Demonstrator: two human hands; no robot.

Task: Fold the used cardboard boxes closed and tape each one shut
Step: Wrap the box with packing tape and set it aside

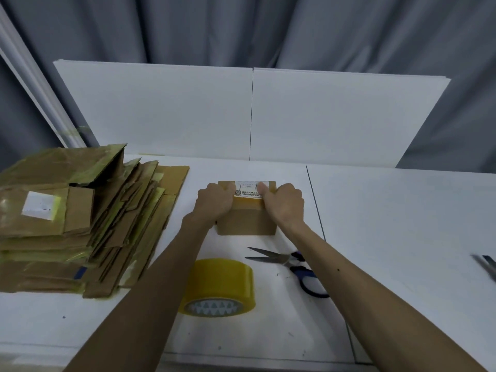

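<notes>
A small brown cardboard box (247, 221) with a white label on top stands in the middle of the white table. My left hand (214, 202) grips its left side, fingers curled over the top edge. My right hand (284, 204) grips the right side, thumb pressing on the label. A roll of yellow tape (218, 287) lies near me, partly behind my left forearm. Scissors (290, 264) with dark handles lie open to the right of the roll.
A thick stack of flattened cardboard boxes (69, 224) fills the left of the table (402, 237). White boards (241, 114) stand upright along the back, grey curtains behind them. A dark object (487, 265) shows at the right edge.
</notes>
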